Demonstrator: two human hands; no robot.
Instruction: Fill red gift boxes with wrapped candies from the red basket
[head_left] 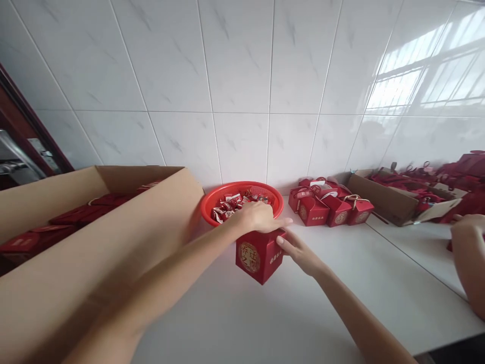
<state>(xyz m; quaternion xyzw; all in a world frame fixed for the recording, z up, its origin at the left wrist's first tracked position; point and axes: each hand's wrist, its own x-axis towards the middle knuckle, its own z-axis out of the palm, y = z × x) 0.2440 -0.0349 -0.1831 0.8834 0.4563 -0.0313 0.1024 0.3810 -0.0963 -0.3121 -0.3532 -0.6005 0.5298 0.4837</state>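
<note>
Left hand (258, 216) points rightward; right hand (301, 251) — curved — grips red box (259, 258).

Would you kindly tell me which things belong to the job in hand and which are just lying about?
Seemingly in use:
red box, gripped by the right hand
left hand, over the box
red basket
wrapped sweets in it

Seemingly lying about:
left carton
grouped red boxes
right-hand carton
</note>
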